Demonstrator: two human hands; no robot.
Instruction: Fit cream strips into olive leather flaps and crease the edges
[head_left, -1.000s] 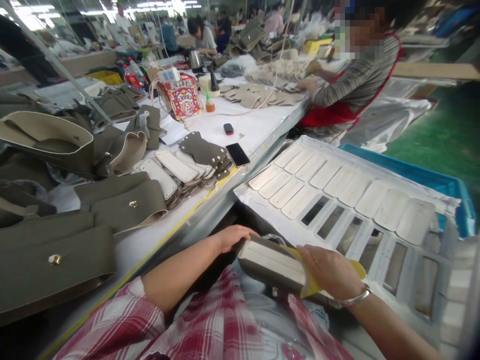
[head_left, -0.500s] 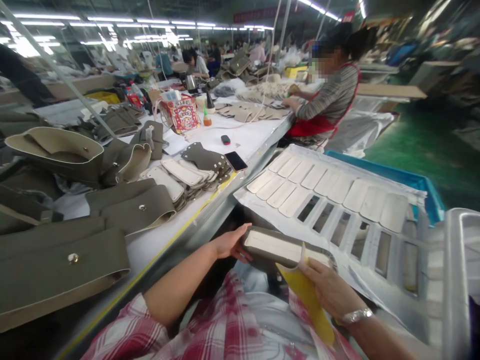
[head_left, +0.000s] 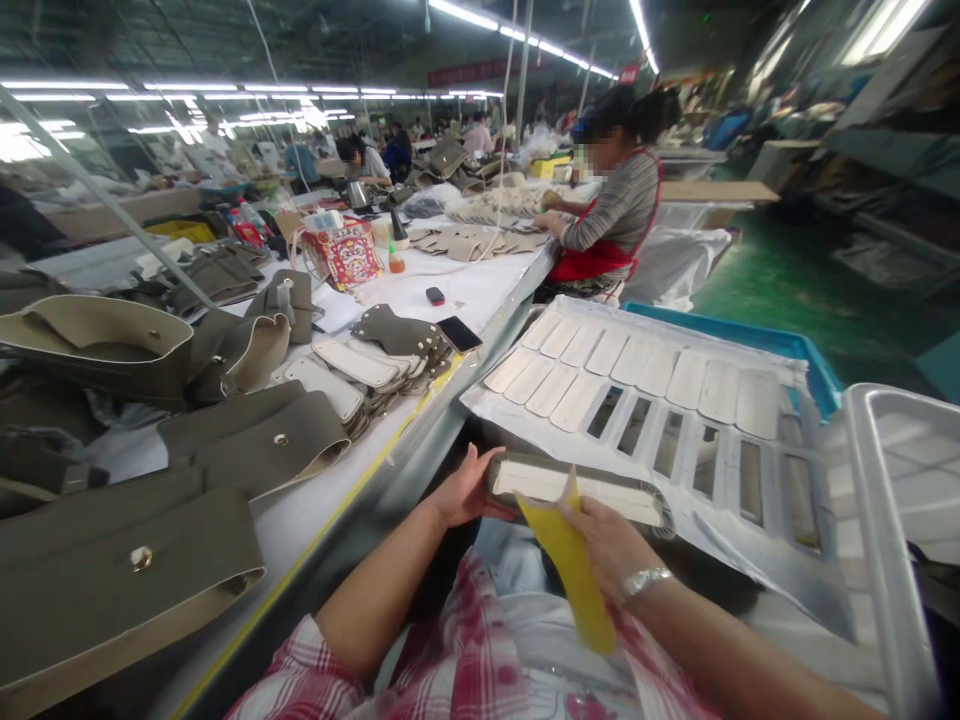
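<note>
In my lap I hold an olive-green bag part (head_left: 600, 495) with a cream inner strip facing up. My left hand (head_left: 469, 490) grips its left end, thumb on top. My right hand (head_left: 611, 545), a metal bracelet at the wrist, rests on the part's middle and pinches a yellow backing strip (head_left: 574, 570) that hangs down over my plaid shirt. Just beyond lies a white sheet (head_left: 525, 410) bearing rows of cream oval pieces, with several slots empty.
The long worktable (head_left: 300, 510) on my left carries olive bag flaps (head_left: 255, 440), a fan of cream pieces (head_left: 352, 365), a phone (head_left: 459, 334) and a patterned bag (head_left: 346, 252). A person in a striped top and red apron (head_left: 611, 215) works farther along. A blue bin (head_left: 750, 340) and a white tray (head_left: 892, 500) stand right.
My right hand has peeled the yellow strip off the part and drawn it down toward my lap. The view has tilted upward, and the left hand keeps its hold.
</note>
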